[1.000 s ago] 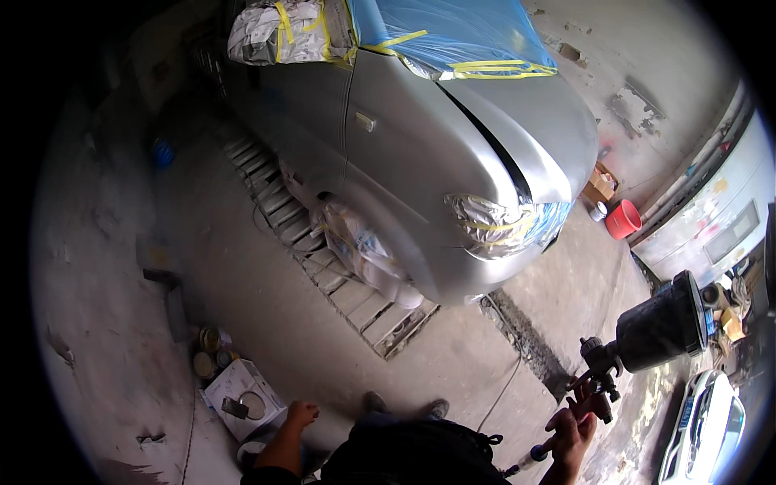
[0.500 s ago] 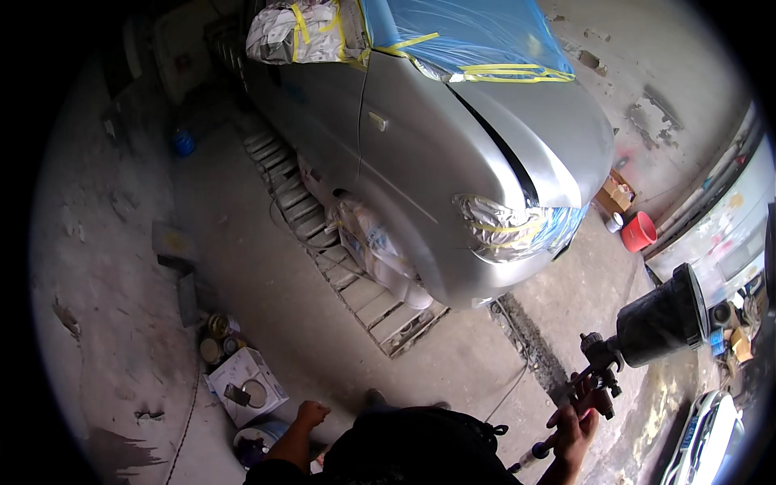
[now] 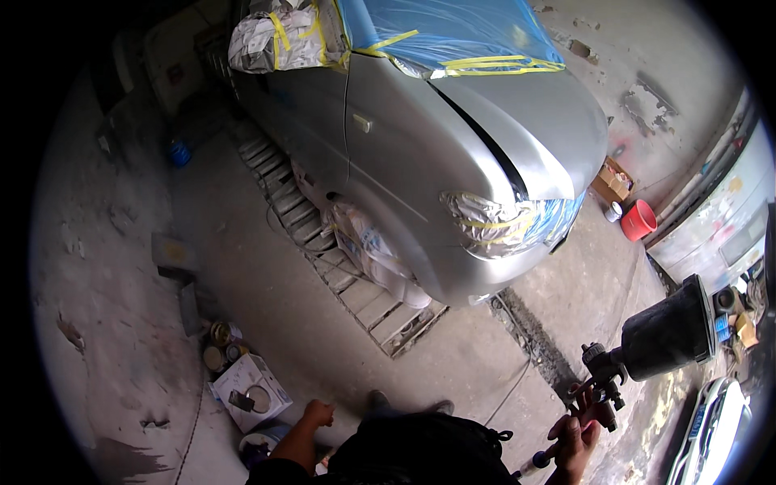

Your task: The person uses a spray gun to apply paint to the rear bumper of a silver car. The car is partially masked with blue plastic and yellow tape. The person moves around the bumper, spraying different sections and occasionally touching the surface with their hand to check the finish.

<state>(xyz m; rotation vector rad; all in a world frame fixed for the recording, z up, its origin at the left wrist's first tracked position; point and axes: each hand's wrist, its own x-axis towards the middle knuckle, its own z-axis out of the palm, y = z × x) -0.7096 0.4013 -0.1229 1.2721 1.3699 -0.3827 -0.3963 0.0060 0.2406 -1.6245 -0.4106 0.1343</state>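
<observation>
The right grip is wrapped around the handle of the gun, held at the lower right, apart from the silver car; its black cup tilts up rightward

The left grip is near the white box; I cannot tell if its fingers are spread or pressed together

Blue film covers the car's windshield area

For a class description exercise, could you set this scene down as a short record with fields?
Right hand: holding a dark spray gun with a black cylindrical cup
Left hand: curled, nothing visible in it
Vehicle: silver-grey car
Coverings: translucent blue plastic sheet, edged with yellow tape strips
Floor: round red plastic bucket, near small white tin and brown cardboard box
</observation>
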